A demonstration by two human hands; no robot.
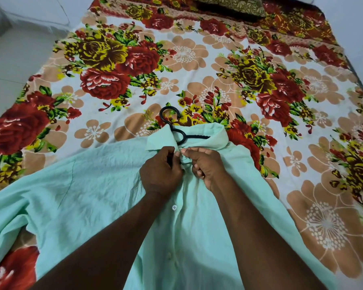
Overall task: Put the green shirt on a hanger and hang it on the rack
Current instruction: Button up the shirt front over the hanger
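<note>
The pale green shirt [88, 197] lies front up on the bed, collar toward the far side. A black hanger [177, 130] sits inside it; its hook sticks out past the collar, its shoulders are hidden under the cloth. My left hand [160, 171] and my right hand [205, 166] meet just below the collar, each pinching an edge of the shirt's front placket at the top button. A white button [174, 207] shows lower on the placket.
The bed is covered by a floral sheet [197, 65] in red, yellow and tan. A dark patterned pillow [228, 5] lies at the far end. Pale floor [13, 55] runs along the bed's left side. No rack is in view.
</note>
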